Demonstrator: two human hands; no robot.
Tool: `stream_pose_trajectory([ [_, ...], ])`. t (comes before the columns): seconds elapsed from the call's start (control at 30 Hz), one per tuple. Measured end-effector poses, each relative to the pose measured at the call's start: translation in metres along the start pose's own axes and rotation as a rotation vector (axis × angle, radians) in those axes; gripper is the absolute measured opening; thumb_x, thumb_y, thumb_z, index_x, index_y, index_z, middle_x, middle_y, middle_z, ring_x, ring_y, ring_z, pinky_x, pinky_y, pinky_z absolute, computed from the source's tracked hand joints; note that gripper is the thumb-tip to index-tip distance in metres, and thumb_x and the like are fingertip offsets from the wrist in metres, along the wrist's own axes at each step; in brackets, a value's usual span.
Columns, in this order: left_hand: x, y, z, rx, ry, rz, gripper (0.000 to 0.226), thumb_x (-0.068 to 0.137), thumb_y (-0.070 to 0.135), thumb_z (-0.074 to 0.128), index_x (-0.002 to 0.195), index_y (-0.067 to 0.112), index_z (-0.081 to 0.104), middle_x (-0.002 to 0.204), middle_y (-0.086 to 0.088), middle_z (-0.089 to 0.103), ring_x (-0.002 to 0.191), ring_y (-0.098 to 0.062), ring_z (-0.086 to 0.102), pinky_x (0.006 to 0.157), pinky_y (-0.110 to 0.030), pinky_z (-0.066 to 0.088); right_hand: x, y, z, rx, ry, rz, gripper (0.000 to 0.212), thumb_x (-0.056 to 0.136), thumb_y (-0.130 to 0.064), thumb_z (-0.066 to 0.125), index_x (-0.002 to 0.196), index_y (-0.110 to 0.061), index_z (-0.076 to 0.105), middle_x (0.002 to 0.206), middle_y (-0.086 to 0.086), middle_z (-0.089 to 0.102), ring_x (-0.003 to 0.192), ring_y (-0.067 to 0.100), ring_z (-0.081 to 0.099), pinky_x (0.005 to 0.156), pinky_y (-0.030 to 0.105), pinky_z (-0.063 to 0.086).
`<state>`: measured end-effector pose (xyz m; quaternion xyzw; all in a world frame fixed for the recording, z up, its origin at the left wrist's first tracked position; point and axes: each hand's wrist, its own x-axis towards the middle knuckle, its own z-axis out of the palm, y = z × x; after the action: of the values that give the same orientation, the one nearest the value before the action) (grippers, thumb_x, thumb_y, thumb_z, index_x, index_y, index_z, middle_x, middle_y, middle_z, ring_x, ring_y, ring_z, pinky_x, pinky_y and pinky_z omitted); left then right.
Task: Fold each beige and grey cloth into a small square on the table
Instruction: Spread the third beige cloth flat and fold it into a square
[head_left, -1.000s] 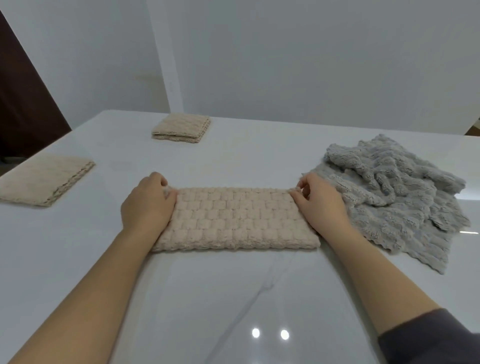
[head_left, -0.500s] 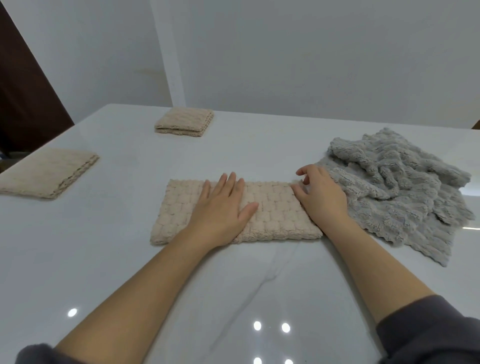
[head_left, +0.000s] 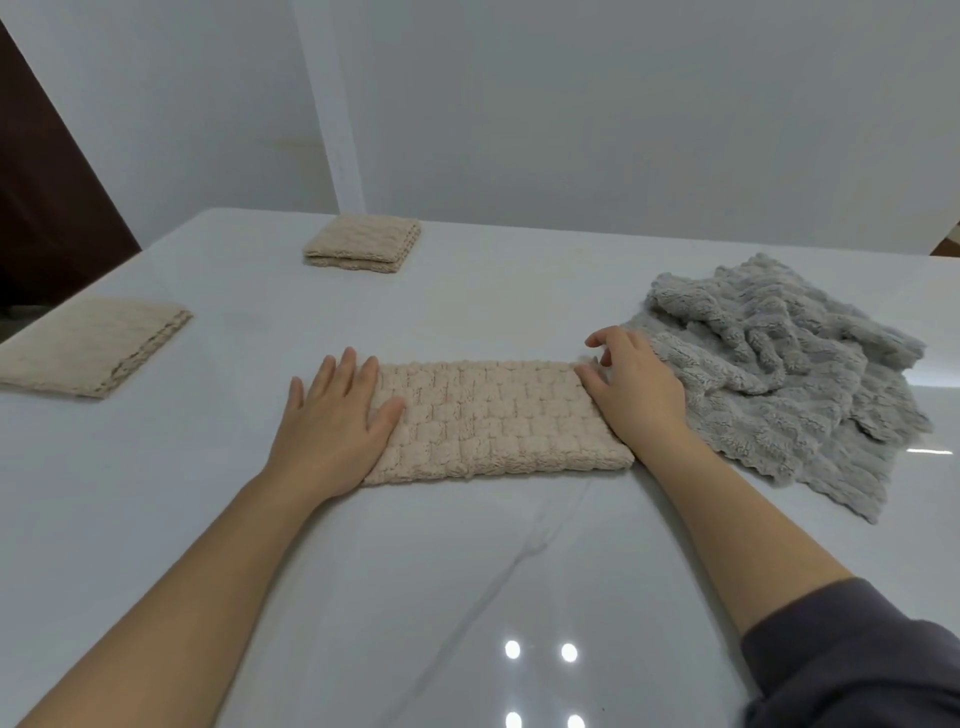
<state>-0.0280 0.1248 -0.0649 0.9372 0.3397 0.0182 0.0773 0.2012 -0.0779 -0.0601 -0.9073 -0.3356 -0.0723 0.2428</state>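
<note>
1. You are pressing your left hand (head_left: 332, 421), fingers straight and flat, on the 9 o'clock end of the beige cloth (head_left: 493, 415), which is lying as a long strip mid-table (head_left: 467, 571).
2. Your right hand (head_left: 636, 395) is resting on the 3 o'clock end with its fingers curled. Whether it is pinching the corner cannot be told.
3. The likely next fold is end over end. Be matching the edges and flattening the thick, nubby weave.
4. The fluffy grey cloth (head_left: 779, 364) is lying crumpled at 3 o'clock.

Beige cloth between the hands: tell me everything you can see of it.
The beige cloth is thick, plush fabric with a raised block weave, folded into a long flat rectangle lying crosswise on the white table. The left hand rests flat on its left end, fingers straight. The right hand covers its right end with bent fingers; whether they pinch it is unclear. The grey cloth lies just beyond that end.
</note>
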Motion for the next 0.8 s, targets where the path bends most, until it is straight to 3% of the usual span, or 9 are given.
stream_pose_trajectory([
  [0.17, 0.001, 0.003, 0.001, 0.017, 0.011, -0.012, 0.071, 0.095, 0.058, 0.008, 0.156, 0.022, 0.002, 0.164, -0.001, -0.006, 0.150, -0.018, -0.008, 0.120, -0.049, -0.005, 0.004, -0.009, -0.016, 0.235, -0.029, 0.134, 0.035, 0.092, -0.035, 0.055, 0.124, -0.019, 0.052, 0.118, 0.005, 0.052, 0.103, 0.022, 0.054, 0.084, 0.038, 0.044],
  [0.23, 0.001, 0.002, 0.001, 0.004, 0.010, -0.009, 0.070, 0.096, 0.058, 0.009, 0.156, 0.022, 0.001, 0.164, 0.000, -0.006, 0.150, -0.018, -0.009, 0.120, -0.049, -0.006, -0.002, -0.028, -0.024, 0.151, 0.039, 0.093, 0.036, 0.095, -0.034, 0.050, 0.127, -0.018, 0.051, 0.126, 0.007, 0.049, 0.110, 0.025, 0.053, 0.091, 0.042, 0.044],
  [0.33, 0.000, 0.002, 0.002, 0.001, 0.011, -0.001, 0.071, 0.096, 0.058, 0.007, 0.156, 0.022, 0.001, 0.164, 0.000, -0.006, 0.150, -0.018, -0.009, 0.120, -0.050, -0.006, -0.021, -0.077, -0.020, -0.016, 0.018, -0.095, 0.045, 0.098, -0.035, 0.042, 0.140, -0.018, 0.042, 0.146, 0.008, 0.039, 0.133, 0.027, 0.038, 0.108, 0.044, 0.029],
  [0.4, 0.000, 0.002, 0.002, 0.002, 0.013, -0.001, 0.070, 0.096, 0.057, 0.007, 0.156, 0.022, 0.002, 0.164, 0.000, -0.005, 0.150, -0.018, -0.008, 0.120, -0.050, -0.006, -0.028, -0.107, -0.003, -0.089, -0.114, -0.178, 0.053, 0.101, -0.036, 0.031, 0.150, -0.018, 0.025, 0.160, 0.006, 0.017, 0.149, 0.024, 0.011, 0.118, 0.049, 0.011],
  [0.5, 0.001, 0.001, 0.002, 0.001, 0.013, -0.006, 0.068, 0.097, 0.055, 0.009, 0.156, 0.022, 0.003, 0.164, -0.001, -0.005, 0.150, -0.018, -0.008, 0.120, -0.051, -0.006, -0.034, -0.137, 0.028, -0.137, -0.269, -0.198, 0.057, 0.103, -0.037, 0.021, 0.155, -0.016, 0.009, 0.164, 0.004, -0.002, 0.150, 0.026, -0.011, 0.118, 0.056, -0.004],
  [0.8, 0.002, 0.002, 0.003, 0.015, 0.021, -0.010, 0.069, 0.096, 0.054, 0.010, 0.156, 0.021, 0.004, 0.164, 0.000, -0.004, 0.150, -0.018, -0.006, 0.119, -0.052, -0.004, -0.048, -0.141, 0.053, -0.145, -0.317, -0.232, 0.063, 0.102, -0.048, 0.014, 0.156, -0.018, 0.008, 0.164, 0.003, 0.001, 0.150, 0.024, -0.009, 0.118, 0.056, -0.008],
])
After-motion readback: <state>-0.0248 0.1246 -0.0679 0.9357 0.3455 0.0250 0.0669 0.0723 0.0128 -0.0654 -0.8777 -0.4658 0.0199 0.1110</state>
